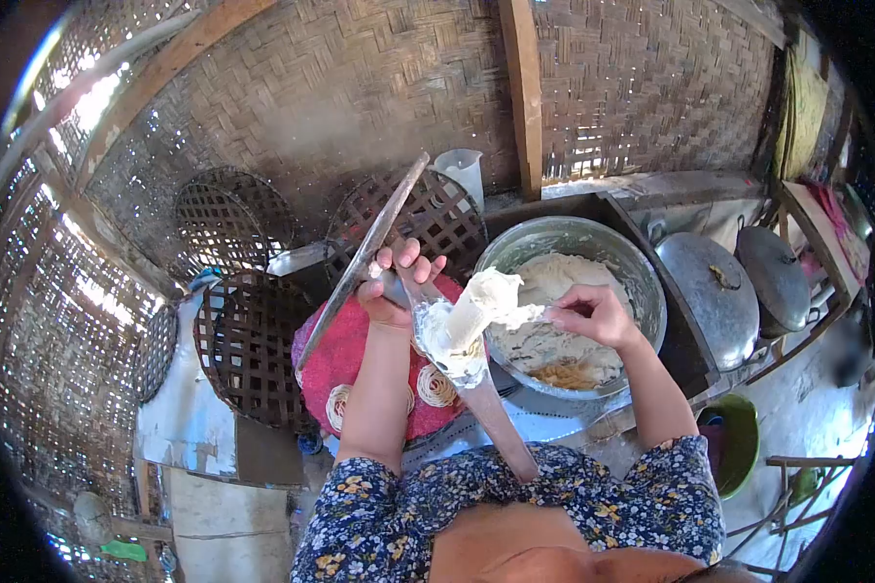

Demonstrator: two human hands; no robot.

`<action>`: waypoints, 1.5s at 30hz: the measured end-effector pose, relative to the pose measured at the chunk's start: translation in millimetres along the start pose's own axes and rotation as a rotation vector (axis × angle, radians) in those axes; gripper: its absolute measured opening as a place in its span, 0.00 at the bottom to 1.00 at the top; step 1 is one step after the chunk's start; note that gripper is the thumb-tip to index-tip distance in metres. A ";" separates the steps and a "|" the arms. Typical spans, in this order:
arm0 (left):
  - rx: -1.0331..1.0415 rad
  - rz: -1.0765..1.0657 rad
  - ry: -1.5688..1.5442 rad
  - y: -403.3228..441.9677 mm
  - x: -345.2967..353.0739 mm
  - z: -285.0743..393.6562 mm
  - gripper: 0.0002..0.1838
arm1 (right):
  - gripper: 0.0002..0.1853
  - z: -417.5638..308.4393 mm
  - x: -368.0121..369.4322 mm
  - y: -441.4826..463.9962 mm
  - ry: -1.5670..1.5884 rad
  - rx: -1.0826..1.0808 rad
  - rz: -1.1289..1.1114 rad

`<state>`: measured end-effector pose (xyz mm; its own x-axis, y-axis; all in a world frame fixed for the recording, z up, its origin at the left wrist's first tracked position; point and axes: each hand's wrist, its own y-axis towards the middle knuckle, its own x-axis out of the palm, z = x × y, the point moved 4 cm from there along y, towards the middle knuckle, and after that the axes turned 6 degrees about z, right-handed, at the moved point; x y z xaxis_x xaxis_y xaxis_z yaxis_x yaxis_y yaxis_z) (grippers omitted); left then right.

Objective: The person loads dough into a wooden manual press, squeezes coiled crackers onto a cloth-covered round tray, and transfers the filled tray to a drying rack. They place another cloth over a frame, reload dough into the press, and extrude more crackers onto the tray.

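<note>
My left hand [397,282] is wrapped around the upper part of a wooden dough press [494,428], whose lower end rests against my clothing. White dough [496,291] fills and tops the press's cylinder and smears its board. A long wooden stick [365,255] slants past the same hand, seemingly steadied by it. With fingers pinched, my right hand [598,317] holds a sticky lump of dough at the cylinder's top; whether a small tool is in the fingers I cannot tell. Beneath the right hand stands a metal basin [659,321] of dough.
A round pink surface [311,355] under my left arm bears several spiral dough rosettes [436,385]. Woven trays [248,340] lean at the left. Behind is a white pitcher [465,175]. Lidded metal pots [705,291] stand right, with a green tub [739,447] below.
</note>
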<state>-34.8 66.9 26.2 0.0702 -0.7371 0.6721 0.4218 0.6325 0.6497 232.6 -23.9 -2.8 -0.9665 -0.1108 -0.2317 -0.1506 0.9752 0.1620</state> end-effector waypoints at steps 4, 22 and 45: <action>0.046 0.031 0.002 -0.6 -2.7 4.2 0.14 | 0.09 -5.9 7.2 -3.7 -0.004 -0.143 0.053; 0.154 0.104 0.533 13.7 68.0 -29.3 0.19 | 0.09 2.7 1.7 -38.9 0.191 0.132 0.277; 0.869 -0.419 2.011 -20.9 126.2 -76.7 0.16 | 0.12 8.6 19.3 -67.6 0.204 0.052 0.412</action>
<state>34.6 -57.5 70.2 0.9012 0.3382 -0.2711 0.3136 -0.0770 0.9464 225.8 -90.4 -26.5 -0.9656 0.2576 0.0365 0.2602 0.9536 0.1516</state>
